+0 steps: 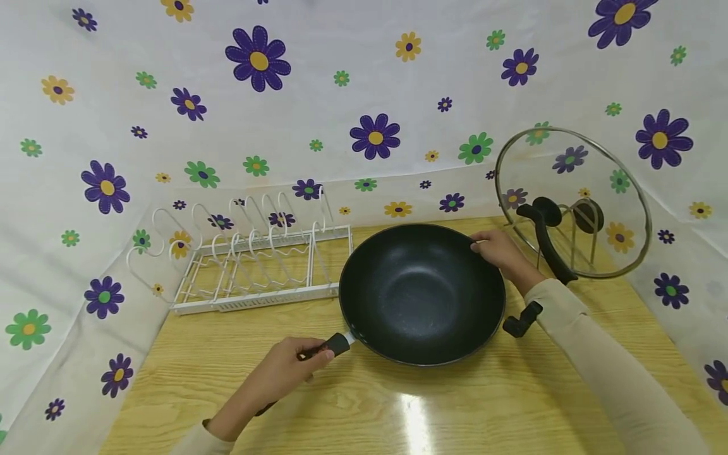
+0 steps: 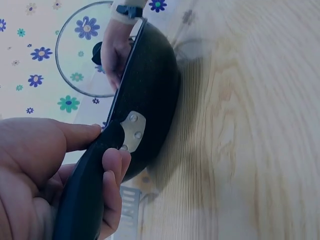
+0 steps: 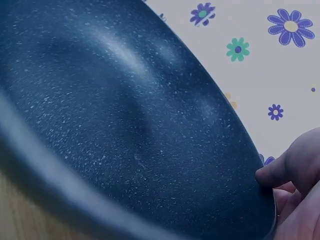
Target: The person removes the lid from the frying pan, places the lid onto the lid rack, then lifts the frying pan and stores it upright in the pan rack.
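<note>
A black wok (image 1: 418, 297) sits over the wooden table in the middle of the head view, its hollow side up. My left hand (image 1: 290, 370) grips the wok's black handle (image 2: 82, 195), fingers curled beneath and thumb along the top in the left wrist view. At the far right side, my right hand (image 1: 500, 253) pinches the rim, with the thumb on the inner face of the wok in the right wrist view. The fingers under that rim are mostly hidden. Pale speckles cover the wok's inside (image 3: 125, 125).
Behind and left of the wok stands a white wire rack (image 1: 261, 272) with upright loops. At the back right, a glass lid (image 1: 614, 265) with a black handle leans upright in a wire stand (image 1: 593, 246). A flower-print cloth (image 1: 318, 114) hangs round the table (image 1: 352, 411).
</note>
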`<state>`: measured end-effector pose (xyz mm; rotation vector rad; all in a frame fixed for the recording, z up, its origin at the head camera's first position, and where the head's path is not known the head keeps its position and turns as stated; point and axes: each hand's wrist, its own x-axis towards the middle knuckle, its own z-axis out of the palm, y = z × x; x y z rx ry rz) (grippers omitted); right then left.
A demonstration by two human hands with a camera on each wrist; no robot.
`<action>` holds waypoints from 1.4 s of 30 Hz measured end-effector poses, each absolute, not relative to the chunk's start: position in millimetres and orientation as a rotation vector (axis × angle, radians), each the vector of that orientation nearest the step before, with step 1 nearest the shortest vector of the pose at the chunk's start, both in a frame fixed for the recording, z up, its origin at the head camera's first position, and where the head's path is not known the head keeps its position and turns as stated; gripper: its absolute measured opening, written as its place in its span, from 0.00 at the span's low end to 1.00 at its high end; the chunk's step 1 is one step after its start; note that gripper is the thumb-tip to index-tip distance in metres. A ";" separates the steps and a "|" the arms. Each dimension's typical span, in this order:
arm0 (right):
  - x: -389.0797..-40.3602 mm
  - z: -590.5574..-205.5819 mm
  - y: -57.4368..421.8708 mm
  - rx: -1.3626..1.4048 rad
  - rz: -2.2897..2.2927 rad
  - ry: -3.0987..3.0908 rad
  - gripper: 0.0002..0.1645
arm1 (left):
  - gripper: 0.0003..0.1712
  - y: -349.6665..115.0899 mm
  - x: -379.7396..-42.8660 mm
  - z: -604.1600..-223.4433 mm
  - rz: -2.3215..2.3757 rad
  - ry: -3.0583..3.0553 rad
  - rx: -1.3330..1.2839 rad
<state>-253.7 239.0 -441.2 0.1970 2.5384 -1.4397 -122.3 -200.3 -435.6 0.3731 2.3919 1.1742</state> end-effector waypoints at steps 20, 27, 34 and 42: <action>-288.1 -432.5 225.8 0.143 -1.351 2.533 0.26 | 0.31 -186.9 -96.0 -438.2 1.375 2.144 0.319; -295.8 -433.1 227.8 0.105 -1.352 2.495 0.27 | 0.30 -180.6 -92.5 -443.0 1.454 2.071 0.309; -307.1 -437.1 226.2 0.085 -1.390 2.518 0.22 | 0.30 -173.5 -89.0 -446.2 1.482 2.028 0.289; -321.5 -436.6 222.7 0.066 -1.387 2.488 0.21 | 0.30 -161.1 -82.3 -452.6 1.539 1.988 0.248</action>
